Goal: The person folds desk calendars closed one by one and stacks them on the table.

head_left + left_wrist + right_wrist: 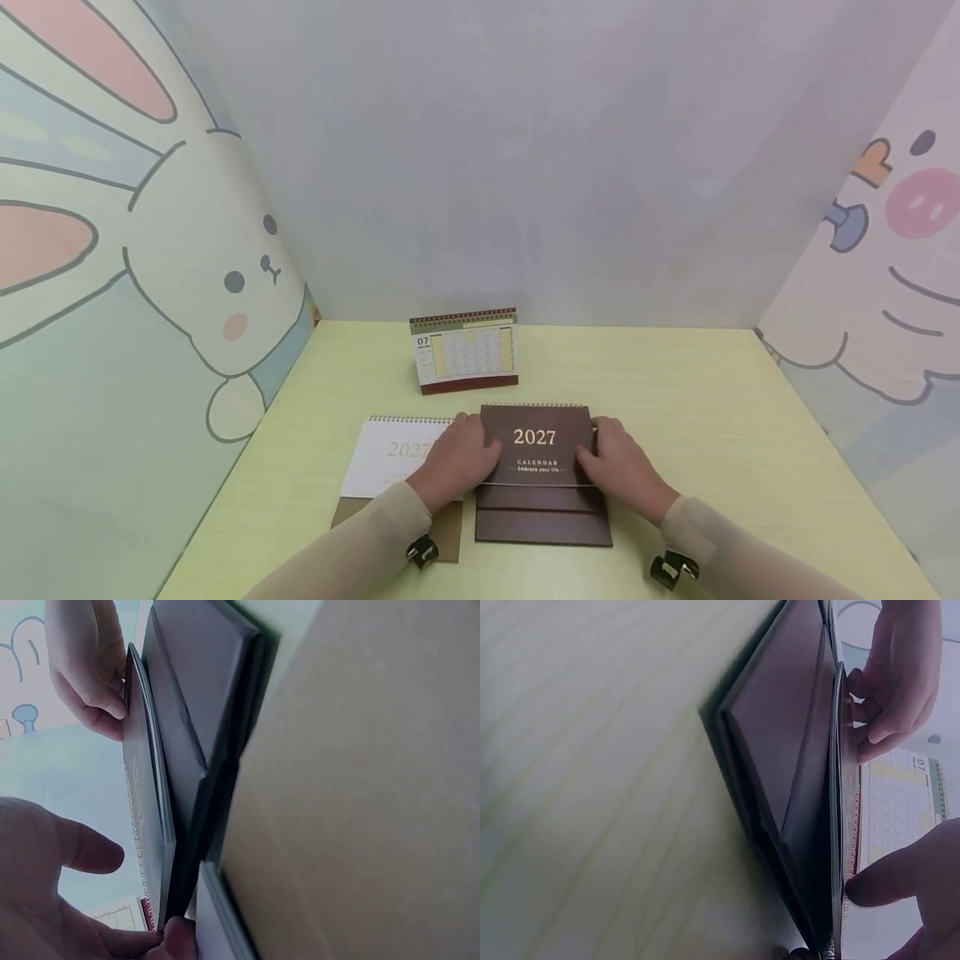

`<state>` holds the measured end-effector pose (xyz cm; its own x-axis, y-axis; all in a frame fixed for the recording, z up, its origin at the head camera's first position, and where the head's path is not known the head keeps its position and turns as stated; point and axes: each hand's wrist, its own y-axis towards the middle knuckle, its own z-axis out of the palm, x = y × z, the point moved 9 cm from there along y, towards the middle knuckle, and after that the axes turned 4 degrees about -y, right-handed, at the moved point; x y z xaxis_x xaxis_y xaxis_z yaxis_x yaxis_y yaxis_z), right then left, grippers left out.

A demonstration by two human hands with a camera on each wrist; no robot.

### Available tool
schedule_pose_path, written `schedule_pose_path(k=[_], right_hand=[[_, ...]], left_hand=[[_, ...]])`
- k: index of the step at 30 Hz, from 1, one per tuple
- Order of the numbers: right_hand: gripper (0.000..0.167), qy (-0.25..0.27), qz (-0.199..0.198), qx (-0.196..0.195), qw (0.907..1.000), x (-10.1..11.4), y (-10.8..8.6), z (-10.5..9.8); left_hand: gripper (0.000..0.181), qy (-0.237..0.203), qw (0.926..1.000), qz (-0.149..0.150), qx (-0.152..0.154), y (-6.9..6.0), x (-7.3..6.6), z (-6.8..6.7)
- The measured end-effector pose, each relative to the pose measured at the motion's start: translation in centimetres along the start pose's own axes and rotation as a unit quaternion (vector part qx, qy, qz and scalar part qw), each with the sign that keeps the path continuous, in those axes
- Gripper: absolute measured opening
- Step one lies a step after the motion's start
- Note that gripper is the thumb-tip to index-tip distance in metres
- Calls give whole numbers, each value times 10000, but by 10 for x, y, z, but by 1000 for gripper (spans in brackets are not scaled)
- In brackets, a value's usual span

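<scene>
A dark brown desk calendar (536, 450) printed "2027" in gold lies low on the table, its spiral at the far edge and its folded base panels toward me. My left hand (459, 454) holds its left side, fingers curled at the edge; in the left wrist view that thumb (94, 847) stands slightly off the cover. From the other side my right hand (626, 467) grips the calendar, thumb (877, 881) against the cover and fingers mostly hidden behind the edge. Under my left hand and forearm, a white 2027 calendar (382, 458) with a tan base is partly covered.
Behind these, a third desk calendar (468, 354) stands propped up, open at a page marked 07. The pale yellow table (705, 400) runs back to a grey wall (525, 167). Side walls carry a cartoon rabbit (202, 250) at left and a white cartoon bird at right.
</scene>
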<state>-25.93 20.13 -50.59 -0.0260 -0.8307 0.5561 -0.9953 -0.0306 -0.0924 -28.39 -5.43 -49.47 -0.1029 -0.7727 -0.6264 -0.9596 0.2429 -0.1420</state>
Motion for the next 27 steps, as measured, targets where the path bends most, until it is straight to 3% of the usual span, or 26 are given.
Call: schedule_pose_path(k=[7,16,27], right_hand=[[57,205,13,3,9998,0,-1,-1],[63,362,-85,-46,9993,3,-3,-1],[64,666,-109,-147,9976,5,-4,-8]], left_hand=[[58,-285,9996,27,22,-2,-3,2],[85,-397,9992,-6,64,-6,-6,2],[90,-339,9993,142,-51,-8,-12,-5]])
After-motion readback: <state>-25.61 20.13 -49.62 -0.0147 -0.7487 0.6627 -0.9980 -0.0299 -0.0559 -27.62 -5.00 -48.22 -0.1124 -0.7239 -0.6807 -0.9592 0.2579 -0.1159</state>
